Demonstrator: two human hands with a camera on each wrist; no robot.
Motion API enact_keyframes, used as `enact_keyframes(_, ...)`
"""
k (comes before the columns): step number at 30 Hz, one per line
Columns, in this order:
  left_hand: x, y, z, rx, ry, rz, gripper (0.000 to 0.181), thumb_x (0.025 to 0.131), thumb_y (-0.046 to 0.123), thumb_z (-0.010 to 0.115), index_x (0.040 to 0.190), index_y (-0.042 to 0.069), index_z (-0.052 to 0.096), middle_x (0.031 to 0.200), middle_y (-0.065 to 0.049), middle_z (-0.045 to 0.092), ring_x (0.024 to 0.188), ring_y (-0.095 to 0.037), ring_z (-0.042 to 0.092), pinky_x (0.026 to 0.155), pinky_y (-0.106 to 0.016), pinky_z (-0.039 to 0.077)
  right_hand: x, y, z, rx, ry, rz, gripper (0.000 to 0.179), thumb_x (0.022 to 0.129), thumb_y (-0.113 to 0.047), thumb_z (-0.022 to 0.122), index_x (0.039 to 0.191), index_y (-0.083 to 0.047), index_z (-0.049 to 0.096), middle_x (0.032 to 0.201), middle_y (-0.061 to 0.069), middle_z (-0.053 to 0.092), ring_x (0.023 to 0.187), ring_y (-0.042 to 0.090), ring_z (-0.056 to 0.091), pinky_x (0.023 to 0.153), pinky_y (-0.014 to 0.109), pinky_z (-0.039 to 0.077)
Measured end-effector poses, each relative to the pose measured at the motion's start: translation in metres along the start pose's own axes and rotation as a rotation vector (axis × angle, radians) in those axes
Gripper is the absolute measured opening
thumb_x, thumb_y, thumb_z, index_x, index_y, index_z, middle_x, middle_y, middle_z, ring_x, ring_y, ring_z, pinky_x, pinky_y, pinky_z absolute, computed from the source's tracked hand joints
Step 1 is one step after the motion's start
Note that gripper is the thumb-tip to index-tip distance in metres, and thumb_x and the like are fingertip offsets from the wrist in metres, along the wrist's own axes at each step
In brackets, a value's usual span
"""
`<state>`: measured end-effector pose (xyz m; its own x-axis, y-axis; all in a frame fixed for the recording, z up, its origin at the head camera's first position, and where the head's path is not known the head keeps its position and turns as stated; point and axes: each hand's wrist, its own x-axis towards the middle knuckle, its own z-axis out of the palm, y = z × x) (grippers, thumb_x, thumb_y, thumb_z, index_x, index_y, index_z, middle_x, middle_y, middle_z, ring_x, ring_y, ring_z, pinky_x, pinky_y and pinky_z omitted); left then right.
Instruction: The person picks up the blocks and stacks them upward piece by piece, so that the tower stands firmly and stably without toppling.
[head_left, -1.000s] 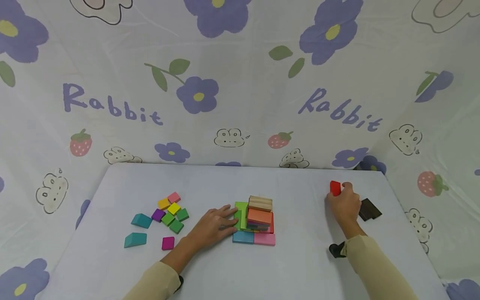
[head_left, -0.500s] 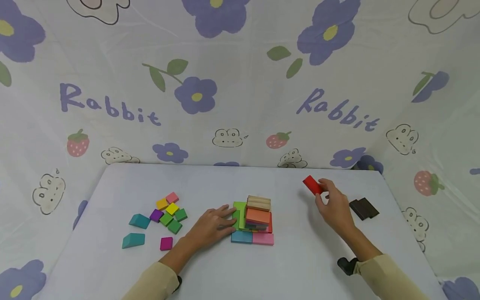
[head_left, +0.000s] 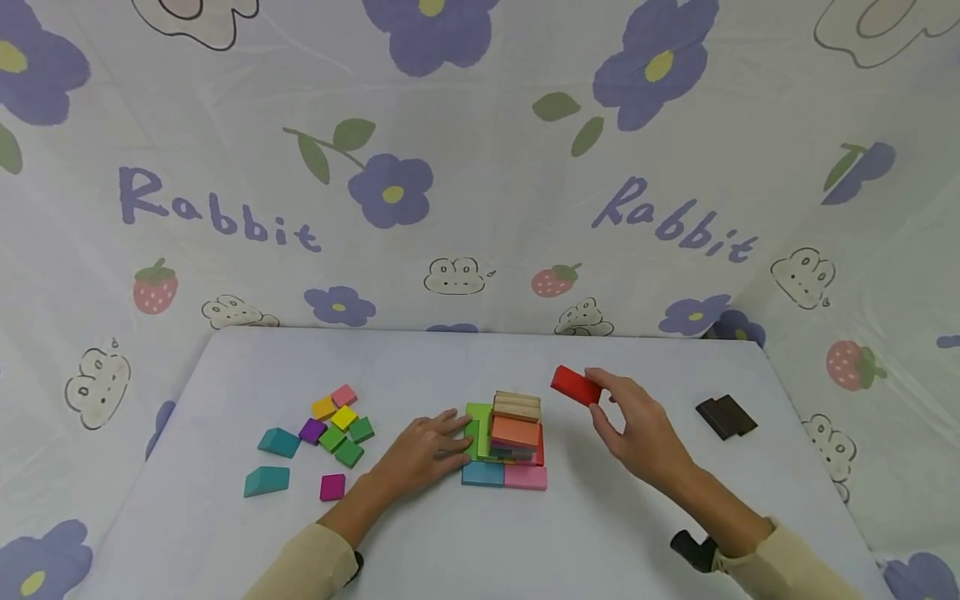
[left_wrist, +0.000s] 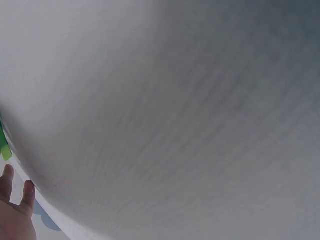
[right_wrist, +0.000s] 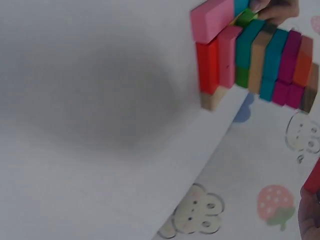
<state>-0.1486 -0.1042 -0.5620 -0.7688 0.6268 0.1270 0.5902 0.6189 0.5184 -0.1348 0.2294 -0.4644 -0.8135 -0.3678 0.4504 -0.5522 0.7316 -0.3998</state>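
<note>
Pinching a red block [head_left: 576,386] between thumb and fingers of the right hand [head_left: 637,429], raised above the white table [head_left: 480,550], near the stack [head_left: 515,431] on its right. Laying the left hand [head_left: 427,454], fingers loosely spread and gripping nothing, at the stack's left side, seemingly touching green blocks [head_left: 481,433]; hard to be sure, with only part of that hand in the left wrist view. Seeing dark blocks [head_left: 726,417] well to the right, teal blocks [head_left: 267,481] to the left.

The red block [head_left: 576,387] looks like smooth painted wood. The tan blocks [head_left: 517,405] look like bare wood with streaky lines. The white worktop [head_left: 450,542] looks smooth and dull. The sleeves [head_left: 783,568] look like plain cloth.
</note>
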Motion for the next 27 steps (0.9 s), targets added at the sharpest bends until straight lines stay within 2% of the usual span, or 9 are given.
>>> enact_keyframes(6, 0.001, 0.000, 0.000, -0.005, -0.006, -0.007, 0.038, 0.095, 0.031, 0.069, 0.126, 0.010, 0.068, 0.145, -0.008, 0.054, 0.142, -0.033, 0.040, 0.108, -0.054, 0.040, 0.003, -0.018, 0.000, -0.003, -0.038, -0.160, 0.060, 0.077, 0.002, 0.081, 0.133, -0.003, 0.058, 0.122, 0.011, 0.065, 0.111, 0.026, 0.063, 0.084, 0.042, 0.058)
enact_keyframes(11, 0.000, 0.000, 0.000, -0.004, -0.012, -0.013, 0.038, 0.095, 0.031, 0.069, 0.127, 0.011, 0.068, 0.146, -0.007, 0.053, 0.142, -0.032, 0.039, 0.108, -0.054, 0.040, 0.004, -0.025, 0.005, 0.012, -0.065, -0.254, 0.059, 0.075, 0.002, 0.083, 0.130, 0.000, 0.061, 0.125, 0.012, 0.063, 0.114, 0.025, 0.061, 0.085, 0.040, 0.057)
enact_keyframes(20, 0.000, -0.001, 0.002, 0.009, -0.011, -0.023, 0.039, 0.095, 0.033, 0.069, 0.127, 0.012, 0.068, 0.146, -0.006, 0.053, 0.143, -0.031, 0.039, 0.108, -0.054, 0.040, 0.002, -0.035, 0.016, -0.007, -0.148, -0.355, 0.057, 0.075, -0.001, 0.084, 0.128, -0.001, 0.064, 0.127, 0.011, 0.063, 0.116, 0.023, 0.060, 0.091, 0.035, 0.055)
enact_keyframes(27, 0.001, -0.001, 0.002, 0.021, -0.005, -0.019, 0.039, 0.094, 0.033, 0.070, 0.126, 0.012, 0.068, 0.145, -0.006, 0.054, 0.142, -0.031, 0.039, 0.108, -0.053, 0.040, 0.000, -0.035, 0.025, -0.043, -0.174, -0.374, 0.059, 0.073, 0.001, 0.086, 0.128, -0.001, 0.065, 0.126, 0.010, 0.064, 0.116, 0.023, 0.060, 0.091, 0.035, 0.055)
